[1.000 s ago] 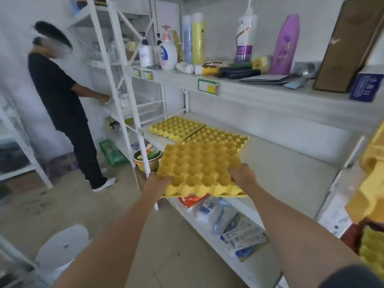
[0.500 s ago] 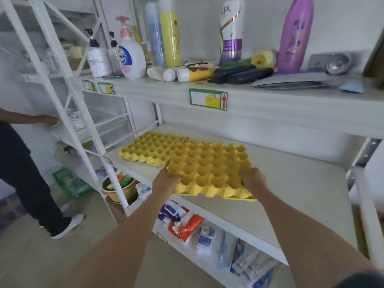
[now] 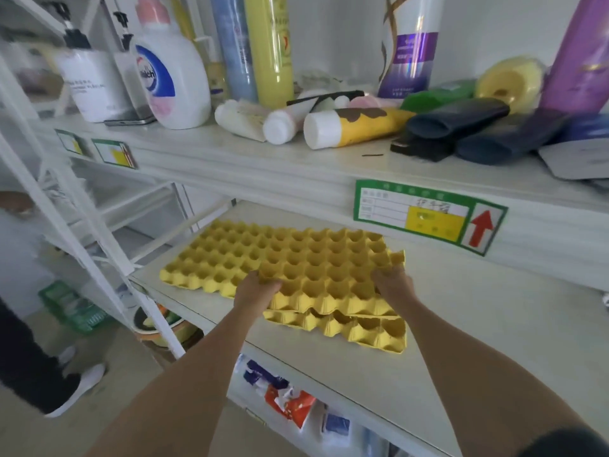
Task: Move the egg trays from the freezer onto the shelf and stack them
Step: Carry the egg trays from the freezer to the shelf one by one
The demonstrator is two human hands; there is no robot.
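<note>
Here, head view: both forearms reach forward over the middle shelf (image 3: 461, 324). The left hand (image 3: 255, 293) grips the near-left edge of the top egg tray (image 3: 323, 275), fingers curled over its rim. The right hand (image 3: 393, 286) grips the same tray's near-right edge, fingers also curled round it. That yellow tray sits tilted over a second egg tray (image 3: 362, 331), whose front row of cups sticks out beneath it toward the shelf's front edge; whether the two are fully nested cannot be told. A third egg tray (image 3: 211, 258) lies flat just beside them to the left, touching or slightly under the held one.

On the upper shelf (image 3: 263, 166) stand a white pump bottle (image 3: 171, 74), a yellow spray can (image 3: 270, 44) and a purple bottle (image 3: 580, 57), with a yellow tube (image 3: 356, 127) lying on its side. A green price label (image 3: 428, 216) with a red arrow is stuck on its front edge. At far left, another person's shoe (image 3: 79, 387) shows on the floor.
</note>
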